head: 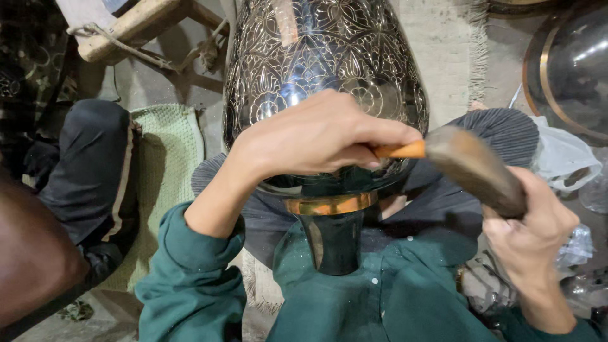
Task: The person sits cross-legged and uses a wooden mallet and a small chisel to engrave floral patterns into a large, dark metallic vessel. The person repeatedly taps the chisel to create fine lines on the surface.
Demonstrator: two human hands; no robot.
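Layout: the vase (323, 69) lies in the person's lap, neck (334, 234) toward the body. The left hand (310, 136) rests on it, holding a chisel (400, 151); the right hand (529, 231), right of it, holds a hammer (475, 168). A mat (166, 164) lies left, a plastic bag (563, 155) right.

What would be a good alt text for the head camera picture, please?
A person's left hand holds an orange-tipped chisel against a large engraved dark metal vase, while the right hand grips a blurred wooden mallet beside it. The vase lies across the person's lap, near green sleeves.
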